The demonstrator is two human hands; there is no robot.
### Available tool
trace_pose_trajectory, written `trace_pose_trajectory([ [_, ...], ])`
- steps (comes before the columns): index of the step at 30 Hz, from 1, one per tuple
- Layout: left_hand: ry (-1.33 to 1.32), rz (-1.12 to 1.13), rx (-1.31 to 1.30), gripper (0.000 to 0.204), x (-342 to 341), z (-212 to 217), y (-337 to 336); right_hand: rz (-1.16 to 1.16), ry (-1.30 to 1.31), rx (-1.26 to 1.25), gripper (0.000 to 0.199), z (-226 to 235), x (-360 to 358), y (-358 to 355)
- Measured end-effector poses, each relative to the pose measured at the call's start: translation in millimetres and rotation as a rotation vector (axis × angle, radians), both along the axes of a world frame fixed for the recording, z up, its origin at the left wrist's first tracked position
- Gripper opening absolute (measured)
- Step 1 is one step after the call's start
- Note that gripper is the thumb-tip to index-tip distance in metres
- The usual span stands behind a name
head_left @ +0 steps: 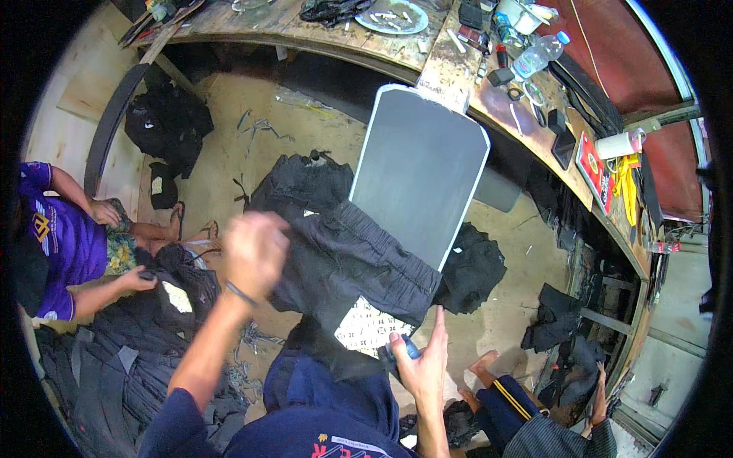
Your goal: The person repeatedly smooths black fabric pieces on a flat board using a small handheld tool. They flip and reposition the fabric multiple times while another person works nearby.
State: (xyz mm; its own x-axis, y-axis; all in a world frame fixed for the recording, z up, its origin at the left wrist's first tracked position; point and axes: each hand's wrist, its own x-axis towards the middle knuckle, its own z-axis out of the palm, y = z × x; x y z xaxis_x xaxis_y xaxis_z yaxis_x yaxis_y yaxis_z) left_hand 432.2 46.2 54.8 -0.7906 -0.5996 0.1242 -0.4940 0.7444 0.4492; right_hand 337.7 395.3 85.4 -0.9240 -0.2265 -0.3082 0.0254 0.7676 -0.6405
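1. A seated co-worker in a purple shirt [57, 244] sat at the far left, hands on a heap of dark cloth [114, 359].
2. The left hand [253, 252], motion-blurred, was closed over the upper left edge of a pair of black shorts [347, 267], fingers curled into the fabric.
3. The shorts lay draped over the near end of a grey padded board [420, 172]; they looked light, soft and limp, best gripped at the gathered waistband.
4. The right hand [420, 365] rested below the shorts' hem, wrapped round a small blue object [408, 349], index finger straight.
5. On the curved wooden bench [450, 69]: a clear plastic bottle with a blue cap [538, 53], a red flat packet [592, 164], a white roll [615, 145], and yellow strips [626, 179].
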Motion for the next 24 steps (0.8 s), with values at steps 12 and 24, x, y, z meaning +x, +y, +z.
trace_pose_trajectory([
  [12, -0.064, -0.873, -0.191, 0.118, -264, -57, 33, -0.064, 0.385, -0.269, 0.057, 10, -145, -122],
  [24, 0.107, -1.049, -0.117, 0.123, -310, -71, 31, 0.407, 0.399, 0.020, 0.055, -82, -75, -158],
])
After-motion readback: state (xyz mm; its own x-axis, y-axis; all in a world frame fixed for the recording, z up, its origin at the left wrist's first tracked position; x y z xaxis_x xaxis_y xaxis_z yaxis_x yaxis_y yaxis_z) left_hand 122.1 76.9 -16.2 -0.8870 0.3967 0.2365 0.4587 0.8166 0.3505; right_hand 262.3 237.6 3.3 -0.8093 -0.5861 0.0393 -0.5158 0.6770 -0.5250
